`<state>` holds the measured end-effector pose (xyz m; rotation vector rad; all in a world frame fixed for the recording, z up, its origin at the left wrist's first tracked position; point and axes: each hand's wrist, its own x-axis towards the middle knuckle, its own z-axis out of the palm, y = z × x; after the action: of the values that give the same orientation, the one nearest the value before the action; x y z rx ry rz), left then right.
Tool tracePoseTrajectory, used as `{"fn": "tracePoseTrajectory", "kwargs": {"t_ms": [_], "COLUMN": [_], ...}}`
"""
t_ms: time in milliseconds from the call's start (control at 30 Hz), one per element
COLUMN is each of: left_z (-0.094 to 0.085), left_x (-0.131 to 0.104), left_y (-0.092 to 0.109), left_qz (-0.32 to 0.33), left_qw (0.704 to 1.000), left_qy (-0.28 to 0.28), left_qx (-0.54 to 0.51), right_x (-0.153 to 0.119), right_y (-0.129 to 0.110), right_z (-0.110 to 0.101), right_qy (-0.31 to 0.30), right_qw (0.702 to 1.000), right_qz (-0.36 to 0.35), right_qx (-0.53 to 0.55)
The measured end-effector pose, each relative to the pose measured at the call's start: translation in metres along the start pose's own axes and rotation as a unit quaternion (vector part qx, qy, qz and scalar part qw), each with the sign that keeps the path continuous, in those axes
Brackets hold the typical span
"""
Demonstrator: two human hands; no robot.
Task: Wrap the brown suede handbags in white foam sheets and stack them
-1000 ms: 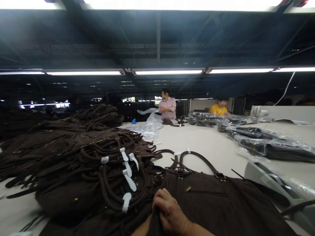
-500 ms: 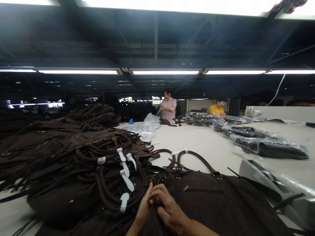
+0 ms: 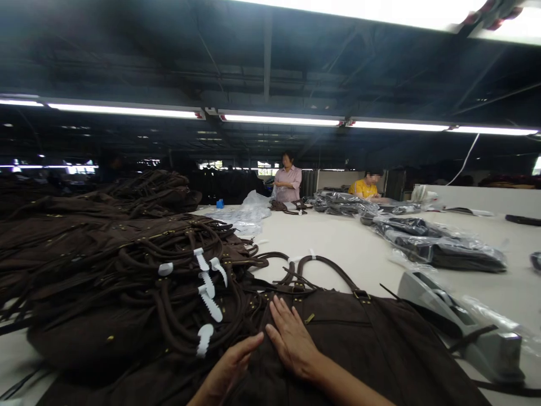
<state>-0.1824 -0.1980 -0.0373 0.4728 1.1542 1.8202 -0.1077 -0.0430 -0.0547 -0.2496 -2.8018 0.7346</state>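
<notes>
A dark brown bag [image 3: 350, 349] lies flat in front of me, with looped handles [image 3: 332, 268] stretched out on its far side and a small brass zip pull [image 3: 310, 318] on its front. My right hand [image 3: 291, 335] rests palm down on the bag, fingers straight. Just left of it, my left hand [image 3: 234, 361] is held on edge with the thumb stretched out and nothing visible in it; its other fingers are partly hidden. Beside it are more brown handles [image 3: 169, 321] wrapped with white toothed strips [image 3: 210, 304].
A heap of brown bags [image 3: 84, 248] fills the left. On the right stands a grey tape dispenser [image 3: 456, 321], with plastic-wrapped dark goods [image 3: 439, 242] beyond. Clear plastic bags [image 3: 249, 214] lie farther back on the white table [image 3: 296, 231]. Two people work at the far side.
Both hands were together, pinching the bag's upper left edge. Now they are apart: the right lies flattened on the bag, the left has drawn back toward me. The view has shifted slightly.
</notes>
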Motion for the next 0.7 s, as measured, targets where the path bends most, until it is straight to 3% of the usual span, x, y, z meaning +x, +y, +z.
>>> {"fn": "tracePoseTrajectory", "kwargs": {"t_ms": [67, 167, 267, 333, 400, 467, 533, 600, 700], "left_z": [-0.001, -0.004, 0.005, 0.015, 0.016, 0.003, -0.017, -0.036, -0.044], "left_x": [-0.009, -0.038, -0.073, -0.091, -0.101, -0.105, -0.107, -0.111, -0.123], "left_y": [0.003, 0.009, 0.014, 0.015, 0.012, 0.003, -0.011, -0.027, -0.051], "left_qz": [-0.014, 0.012, 0.083, 0.161, 0.25, 0.327, 0.371, 0.365, 0.287], "left_qw": [1.0, 0.989, 0.941, 0.872, 0.775, 0.682, 0.623, 0.618, 0.657], "left_qy": [-0.003, 0.062, 0.106, 0.126, 0.108, 0.026, -0.062, -0.072, -0.027], "left_qx": [0.022, 0.132, 0.31, 0.445, 0.571, 0.654, 0.686, 0.693, 0.697], "right_x": [-0.001, -0.001, 0.0, 0.0, -0.001, -0.002, -0.002, -0.003, -0.004], "right_y": [-0.003, -0.004, -0.001, 0.0, 0.0, 0.001, 0.002, 0.003, 0.003], "right_z": [-0.005, -0.008, -0.008, -0.007, -0.007, -0.007, -0.009, -0.01, -0.012], "right_qy": [-0.021, -0.034, -0.038, -0.04, -0.043, -0.047, -0.051, -0.054, -0.055], "right_qw": [0.999, 0.998, 0.997, 0.997, 0.997, 0.997, 0.997, 0.997, 0.997], "right_qz": [-0.013, -0.022, -0.025, -0.022, -0.02, -0.022, -0.028, -0.032, -0.032], "right_qx": [-0.034, -0.056, -0.061, -0.062, -0.064, -0.063, -0.059, -0.055, -0.05]}}
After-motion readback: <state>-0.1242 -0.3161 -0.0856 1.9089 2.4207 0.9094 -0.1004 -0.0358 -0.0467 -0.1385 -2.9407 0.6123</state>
